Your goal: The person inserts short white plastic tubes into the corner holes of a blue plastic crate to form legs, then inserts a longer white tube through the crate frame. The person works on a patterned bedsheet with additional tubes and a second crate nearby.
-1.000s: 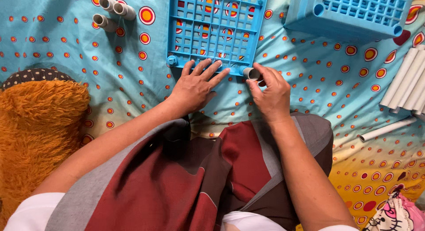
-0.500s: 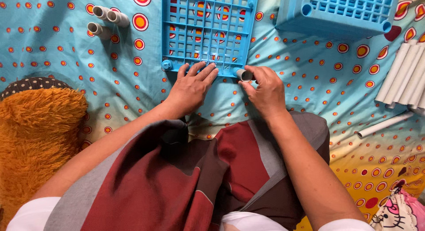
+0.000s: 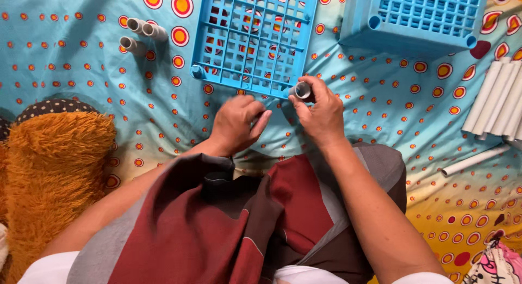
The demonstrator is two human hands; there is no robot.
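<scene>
Looking down, we take the flat blue grid panel point(image 3: 254, 36) as our landmark; it lies on a turquoise spotted sheet point(image 3: 81, 66).

Right hand point(image 3: 321, 112): sits at the panel's near right corner. Thumb and fingers are pinched around a short grey tube point(image 3: 302, 90), open end facing up toward us. The tube is touching or just off the panel's corner; we cannot tell which. Grip is closed snugly on the tube, with the other fingers curled behind it.

Left hand point(image 3: 238, 123): just below the panel's near edge, slightly blurred. Fingers are loosely curled and pointing toward the right hand, the fingertips near it but apart. We see nothing in this hand; it appears empty and half open, resting on or just over the sheet.

Other items, relative to the panel:
- Three short grey tubes point(image 3: 142, 34) lie in a cluster to its left, well apart from both hands.
- A blue crate point(image 3: 418, 17) of the same grid plastic stands to its right, with tube sockets at its corners.
- A bundle of long white tubes point(image 3: 497, 102) lies further right, beyond the crate, at the frame edge.
- One single long white tube point(image 3: 473, 160) lies below that bundle, at a slant.
- An orange furry cushion point(image 3: 49, 175) sits to the lower left, well apart from the panel.

Our lap, in dark red and grey cloth point(image 3: 239, 224), fills the bottom of the view, below both hands.
</scene>
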